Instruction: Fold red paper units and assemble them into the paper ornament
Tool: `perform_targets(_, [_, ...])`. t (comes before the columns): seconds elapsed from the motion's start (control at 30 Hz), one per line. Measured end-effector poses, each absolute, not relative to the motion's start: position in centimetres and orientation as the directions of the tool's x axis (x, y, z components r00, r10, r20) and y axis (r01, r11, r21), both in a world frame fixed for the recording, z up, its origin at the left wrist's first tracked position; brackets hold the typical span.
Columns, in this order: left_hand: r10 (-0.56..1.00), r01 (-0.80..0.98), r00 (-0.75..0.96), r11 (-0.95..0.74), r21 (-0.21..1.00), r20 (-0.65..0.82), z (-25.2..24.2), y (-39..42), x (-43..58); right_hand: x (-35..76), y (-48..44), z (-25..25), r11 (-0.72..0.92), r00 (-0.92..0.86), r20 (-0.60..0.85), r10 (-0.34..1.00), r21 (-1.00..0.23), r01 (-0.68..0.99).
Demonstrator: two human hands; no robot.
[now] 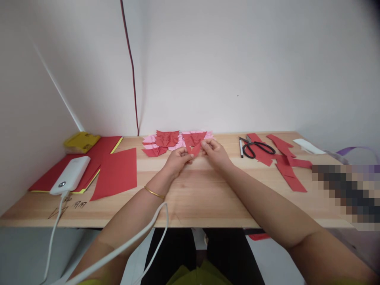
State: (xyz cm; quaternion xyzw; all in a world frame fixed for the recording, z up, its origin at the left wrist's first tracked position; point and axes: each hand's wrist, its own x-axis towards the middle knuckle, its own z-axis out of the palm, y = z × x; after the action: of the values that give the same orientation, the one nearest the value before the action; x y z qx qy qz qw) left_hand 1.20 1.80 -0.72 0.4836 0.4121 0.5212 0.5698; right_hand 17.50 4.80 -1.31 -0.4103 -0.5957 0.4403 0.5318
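Note:
My left hand [178, 159] and my right hand [214, 152] pinch a small folded red paper piece [194, 149] between them, just above the wooden table [196, 198]. The left fingers hold its left lower edge, the right fingers its right edge. Behind the hands lies a row of folded red and pink paper shapes [170, 140] near the wall. A gold bangle [154, 192] sits on my left wrist.
Red paper sheets [114, 172] and a white power bank [70, 174] with cable lie at the left, a yellow pack [81, 141] behind them. Black scissors [257, 149], a pen [240, 147] and red paper offcuts [289, 170] lie at the right. A white cable [139, 233] crosses my left forearm.

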Motion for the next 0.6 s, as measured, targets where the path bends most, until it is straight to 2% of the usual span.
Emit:
perform_targets(0.17, [0.991, -0.282, 0.128, 0.002, 0.959, 0.036, -1.06, 2.00, 1.24, 16.57, 3.96, -1.57, 0.285, -0.291, 0.272, 0.917, -0.959, 0.001])
perform_targets(0.4, [0.992, -0.283, 0.124, 0.029, 0.959, 0.006, -1.15, 1.91, 1.37, 16.61, 4.18, -2.12, 0.276, -0.315, 0.260, 0.913, -0.961, 0.007])
perform_targets(0.6, [0.995, -0.244, 0.084, -0.038, 0.969, 0.061, -0.83, 1.93, 1.29, 16.69, 4.17, -2.20, 0.284, -0.344, 0.260, 0.902, -0.959, 0.018])
